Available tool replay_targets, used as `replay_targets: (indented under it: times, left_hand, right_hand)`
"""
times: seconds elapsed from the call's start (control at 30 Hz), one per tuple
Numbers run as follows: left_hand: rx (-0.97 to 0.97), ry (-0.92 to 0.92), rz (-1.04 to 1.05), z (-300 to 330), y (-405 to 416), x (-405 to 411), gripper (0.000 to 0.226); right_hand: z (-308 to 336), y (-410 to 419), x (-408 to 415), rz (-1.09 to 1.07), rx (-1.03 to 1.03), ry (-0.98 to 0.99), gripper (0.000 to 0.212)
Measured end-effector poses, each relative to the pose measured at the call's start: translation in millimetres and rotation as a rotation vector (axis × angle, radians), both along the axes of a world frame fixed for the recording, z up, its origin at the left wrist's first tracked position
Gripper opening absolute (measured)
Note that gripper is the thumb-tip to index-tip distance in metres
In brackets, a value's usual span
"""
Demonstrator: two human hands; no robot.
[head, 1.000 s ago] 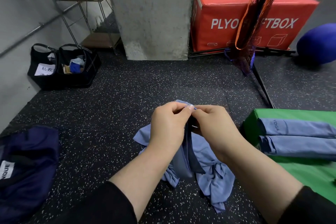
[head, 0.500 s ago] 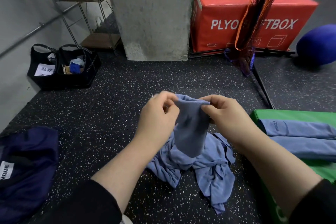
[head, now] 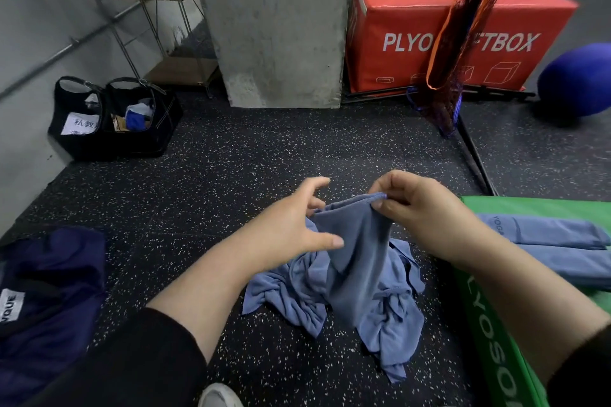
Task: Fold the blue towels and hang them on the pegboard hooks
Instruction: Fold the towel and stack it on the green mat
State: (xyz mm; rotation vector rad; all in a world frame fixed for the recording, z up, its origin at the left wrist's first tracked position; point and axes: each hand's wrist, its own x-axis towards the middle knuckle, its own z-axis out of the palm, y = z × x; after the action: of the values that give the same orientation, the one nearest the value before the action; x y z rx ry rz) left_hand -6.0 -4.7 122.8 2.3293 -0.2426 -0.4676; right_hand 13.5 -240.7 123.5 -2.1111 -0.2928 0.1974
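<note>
A blue towel point(head: 357, 274) is held up by one corner, pinched between thumb and fingers of the right hand point(head: 420, 211), while its crumpled lower part is left lying on the speckled floor point(head: 231, 175). The left hand point(head: 294, 225) is spread loose just beside the raised cloth, nothing being gripped by it. Two folded towels point(head: 555, 251) are laid side by side on the green box point(head: 496, 340) at the right
</note>
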Motion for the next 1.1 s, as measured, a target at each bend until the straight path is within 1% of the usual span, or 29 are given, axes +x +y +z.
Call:
replay_targets:
  times: [0.03, 0.07, 0.1, 0.13, 0.2, 0.23, 0.3, 0.33, 0.37, 0.4, 0.47, 0.53, 0.6, 0.7, 0.8, 0.87, 0.93, 0.97, 1.0, 1.1]
  left_hand:
    - [0.104, -0.029, -0.047, -2, -3, -2, 0.086]
    - [0.198, -0.088, -0.076, -2, -6, -3, 0.084]
    - [0.253, -0.143, -0.080, -2, -7, -3, 0.075]
    - [0.248, -0.179, -0.055, -3, -6, -2, 0.060]
    - [0.220, -0.211, 0.007, -2, -3, 1, 0.032]
    - [0.266, -0.218, 0.014, -4, 0, 4, 0.024]
    - [0.424, -0.187, -0.012, -6, 4, 6, 0.021]
    - [0.482, -0.165, -0.010, -8, 6, 7, 0.026]
    - [0.500, -0.163, 0.008, -10, 8, 8, 0.032]
    - [0.480, -0.193, 0.035, -10, 10, 10, 0.035]
    - [0.378, -0.311, 0.092, -5, 12, 12, 0.032]
    - [0.308, -0.417, 0.117, 5, 13, 14, 0.030]
    - [0.266, -0.454, 0.170, 13, 14, 13, 0.028]
    - [0.125, -0.466, 0.284, 18, 13, 9, 0.018]
    - [0.029, -0.464, 0.323, 19, 13, 9, 0.020]
    - [0.013, -0.449, 0.294, 22, 13, 9, 0.026]
    - [0.027, -0.419, 0.248, 26, 13, 7, 0.040]
    - [0.037, -0.409, 0.229, 27, 12, 7, 0.044]
    - [0.042, -0.399, 0.215, 28, 11, 6, 0.042]
    - [-0.006, -0.331, 0.198, 30, 9, 5, 0.022]
  right_hand:
    - [0, -1, 0, 0.026, 0.025, 0.004, 0.016]
    - [0, -1, 0, 0.050, 0.047, 0.007, 0.017]
    - [0, -1, 0, 0.073, 0.066, 0.012, 0.018]
    - [1, -1, 0, 0.089, 0.078, 0.016, 0.019]
    - [1, -2, 1, 0.095, 0.106, 0.017, 0.021]
    - [1, -2, 1, 0.087, 0.124, 0.016, 0.021]
    - [3, -3, 2, 0.073, 0.155, 0.012, 0.020]
    - [4, -3, 2, 0.064, 0.162, 0.014, 0.019]
    - [2, -4, 3, 0.043, 0.154, 0.017, 0.019]
    - [0, -5, 4, 0.010, 0.133, 0.015, 0.019]
    - [-3, -7, 7, -0.082, 0.078, -0.002, 0.019]
    - [-2, -9, 7, -0.182, 0.073, -0.036, 0.014]
    - [1, -9, 7, -0.224, 0.067, -0.059, 0.010]
    - [2, -9, 5, -0.232, 0.065, -0.042, 0.011]
    - [4, -7, 3, -0.231, 0.041, -0.054, 0.007]
    - [8, -5, 1, -0.214, 0.054, -0.076, 0.004]
    - [11, -1, -2, -0.182, 0.084, -0.087, 0.006]
    - [12, 1, -3, -0.176, 0.097, -0.090, 0.008]
    - [13, 3, -3, -0.177, 0.112, -0.090, 0.011]
    - [16, 8, -4, -0.177, 0.153, -0.098, 0.020]
